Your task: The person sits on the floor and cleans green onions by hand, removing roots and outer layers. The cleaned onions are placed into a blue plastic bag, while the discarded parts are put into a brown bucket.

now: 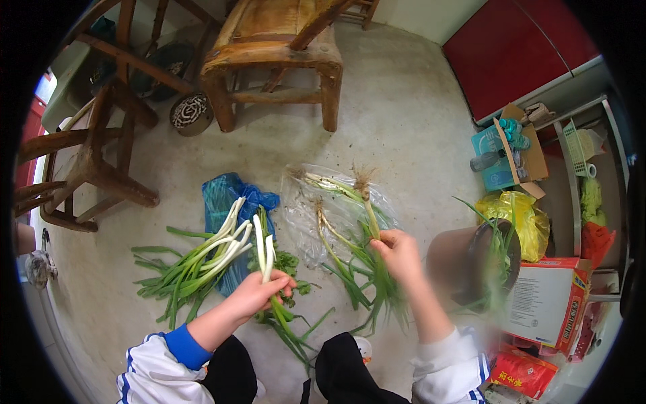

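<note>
My left hand (pixel 260 298) grips cleaned green onions (pixel 265 252), their white ends pointing away from me and green leaves trailing toward my feet. In my right hand (pixel 398 252) is an uncleaned green onion (pixel 372 214) with brown roots at its far end. Several more rooted onions (pixel 330 232) lie on a clear plastic bag (pixel 303 222) just left of that hand. A pile of peeled green onions (pixel 207 262) rests partly over a blue plastic bag (pixel 217 194), left of my left hand. Leafy green herbs (pixel 285 262) show beside the blue bag.
A brown bucket (pixel 449 257) with onion leaves over its rim stands at the right. Beyond it are a yellow plastic bag (pixel 530 217), a cardboard box of bottles (pixel 532 151) and a red-and-white carton (pixel 540 303). Wooden chairs (pixel 272 58) and a round tin (pixel 192 123) stand ahead.
</note>
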Motion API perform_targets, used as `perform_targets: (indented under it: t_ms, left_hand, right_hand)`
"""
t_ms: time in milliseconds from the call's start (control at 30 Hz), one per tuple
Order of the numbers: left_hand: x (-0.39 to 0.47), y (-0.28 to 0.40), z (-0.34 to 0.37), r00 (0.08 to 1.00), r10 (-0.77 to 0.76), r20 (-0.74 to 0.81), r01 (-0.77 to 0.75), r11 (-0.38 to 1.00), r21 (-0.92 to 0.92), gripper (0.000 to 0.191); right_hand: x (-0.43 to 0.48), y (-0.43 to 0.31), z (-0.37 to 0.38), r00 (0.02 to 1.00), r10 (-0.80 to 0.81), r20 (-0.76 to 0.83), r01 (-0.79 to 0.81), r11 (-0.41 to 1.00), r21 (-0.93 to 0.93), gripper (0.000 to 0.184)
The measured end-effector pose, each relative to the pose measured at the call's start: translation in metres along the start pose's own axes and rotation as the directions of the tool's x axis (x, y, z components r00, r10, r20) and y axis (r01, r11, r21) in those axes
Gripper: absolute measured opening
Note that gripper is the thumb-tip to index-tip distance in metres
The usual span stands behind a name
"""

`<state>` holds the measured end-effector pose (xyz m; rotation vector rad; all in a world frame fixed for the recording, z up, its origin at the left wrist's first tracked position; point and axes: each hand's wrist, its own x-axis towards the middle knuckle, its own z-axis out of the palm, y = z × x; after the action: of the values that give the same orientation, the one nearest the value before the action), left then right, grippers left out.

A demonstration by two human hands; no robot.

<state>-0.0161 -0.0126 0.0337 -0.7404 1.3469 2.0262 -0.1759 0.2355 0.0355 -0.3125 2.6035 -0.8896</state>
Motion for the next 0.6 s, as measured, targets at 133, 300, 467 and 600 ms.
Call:
perform_targets:
  t_ms: [133, 300, 467, 600]
  left_hand:
    - [0.0, 0.002, 0.005, 0.997, 0.064, 0.046, -0.067, 0.996, 0.061, 0.03]
    - [-0.009, 0.004, 0.008, 0.98, 0.139, 0.144, -0.162, 0.973, 0.162, 0.033]
    - [-0.016, 0.002, 0.009, 0.96, 0.202, 0.192, -0.222, 0.971, 0.089, 0.033]
    - [-0.017, 0.001, 0.008, 0.986, 0.134, 0.103, -0.14, 0.989, 0.056, 0.031]
  right_hand:
    - [-0.011, -0.043, -0.01, 0.893, -0.093, 0.44, -0.139, 0.873, 0.468, 0.02]
    - [-0.022, -0.077, 0.022, 0.794, -0.246, 0.556, -0.212, 0.746, 0.632, 0.023]
    - [-0.03, -0.078, 0.053, 0.772, -0.252, 0.583, -0.343, 0.608, 0.716, 0.023]
    - [-0.039, -0.077, 0.068, 0.857, -0.245, 0.453, -0.189, 0.67, 0.718, 0.023]
